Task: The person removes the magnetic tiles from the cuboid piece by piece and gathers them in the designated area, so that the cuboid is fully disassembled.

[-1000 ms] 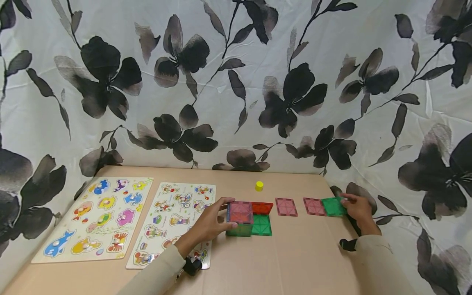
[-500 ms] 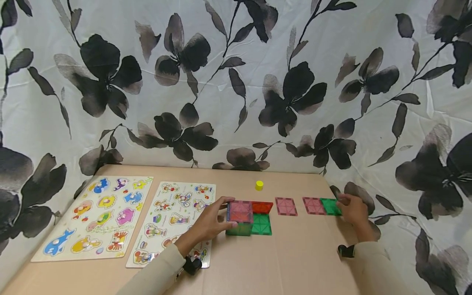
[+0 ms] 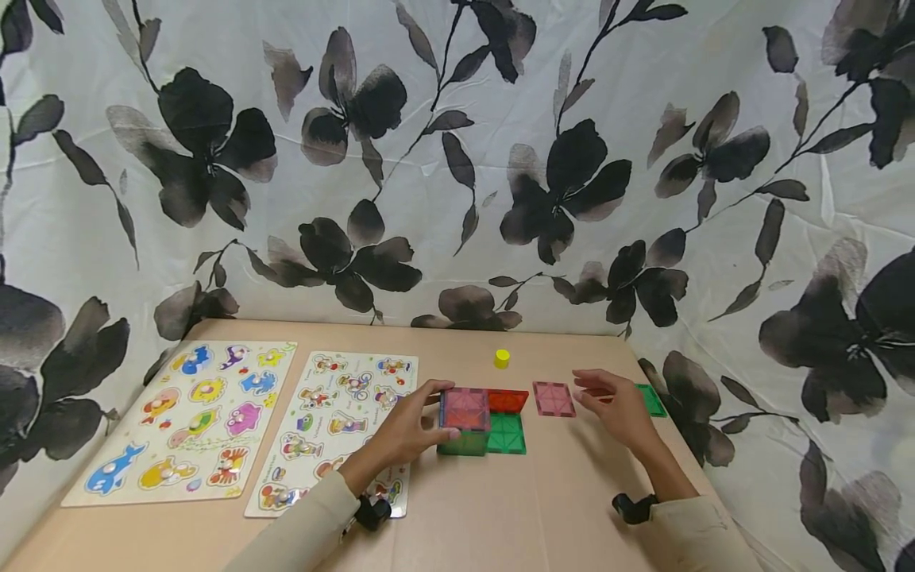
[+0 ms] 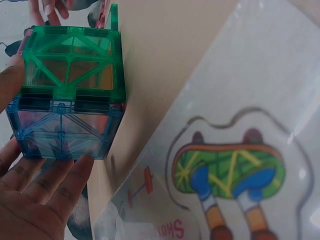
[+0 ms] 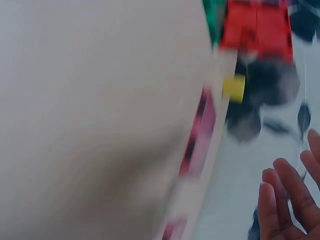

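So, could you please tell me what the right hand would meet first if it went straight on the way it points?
Probably the lone pink tile just left of the right hand, though with depth unclear it might pass above.

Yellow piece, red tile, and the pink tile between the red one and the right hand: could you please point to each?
Yellow piece (image 3: 502, 359): head view, middle of its body.
Red tile (image 3: 508, 402): head view, middle of its visible face.
Pink tile (image 3: 554, 400): head view, centre of its face.
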